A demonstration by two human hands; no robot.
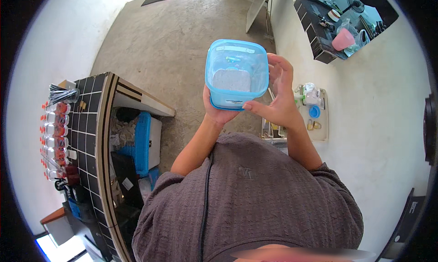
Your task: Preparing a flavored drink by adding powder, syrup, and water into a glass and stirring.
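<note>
Head view: blue container (236,75) upright, mouth upward, between both hands.

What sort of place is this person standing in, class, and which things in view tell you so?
Probably a small food stall or simple kitchen: a black tiled counter bears a row of red-capped bottles, the floor is bare concrete, and both hands hold a blue plastic container.

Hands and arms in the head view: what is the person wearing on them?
Both the left hand and right hand are bare, no gloves visible. Forearms are uncovered; the short sleeves belong to a grey-brown waffle-knit top. A thin black cable runs down its front.
</note>
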